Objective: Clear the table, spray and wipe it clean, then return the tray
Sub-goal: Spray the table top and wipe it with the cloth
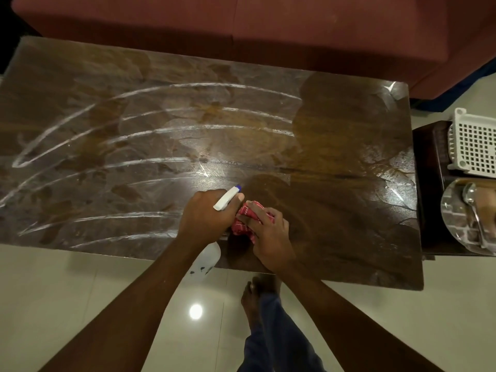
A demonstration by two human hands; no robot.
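Spray bottle [226, 201] gripped at neck by left hand [208, 213], held over near tabletop [335, 130] edge. Red cloth [245, 222] pressed flat under right hand [268, 234], fingers closed on it. Cloth judged soft, light, bunchable; bottle rigid, likely slippery when wet, best held at neck.

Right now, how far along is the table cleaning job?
Cleared: the dark wooden table holds nothing but the hands' work, and its things sit on the side stand at right. Sprayed: white foam streaks cross its left and middle. In hand: the left hand holds the white spray bottle while the right hand presses the red patterned cloth. Left: wiping the streaks, returning the tray.
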